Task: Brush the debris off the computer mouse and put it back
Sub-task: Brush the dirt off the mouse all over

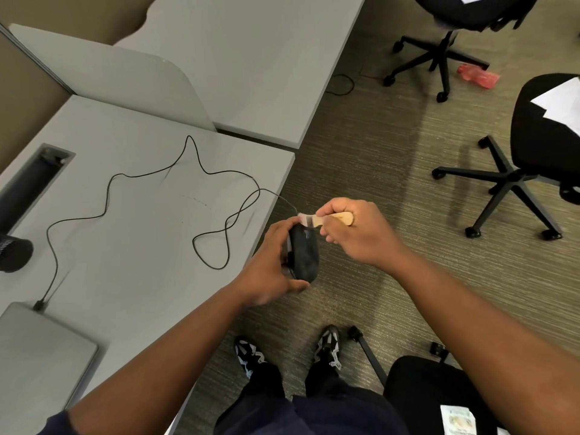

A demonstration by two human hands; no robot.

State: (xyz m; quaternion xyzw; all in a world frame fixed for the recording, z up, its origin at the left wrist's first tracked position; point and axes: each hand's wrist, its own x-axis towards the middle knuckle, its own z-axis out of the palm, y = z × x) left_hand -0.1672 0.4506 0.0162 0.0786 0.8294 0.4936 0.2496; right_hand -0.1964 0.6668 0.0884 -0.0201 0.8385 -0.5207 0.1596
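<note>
1. Holding the mouse (303, 253) off the desk's (131, 215) right edge, our left hand (270, 268) gripped it; a slip risked a fall.
2. Our right hand (354, 233) pinched the brush (329, 219); its strokes could snag the cable (150, 196).

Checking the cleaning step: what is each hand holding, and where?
Left hand grips the computer mouse round its sides; right hand holds the brush by its wooden handle.

Bare forearms; dark navy short sleeve (58, 422), dark trousers (314, 409) — black-white patterned sneakers (328, 345).
</note>
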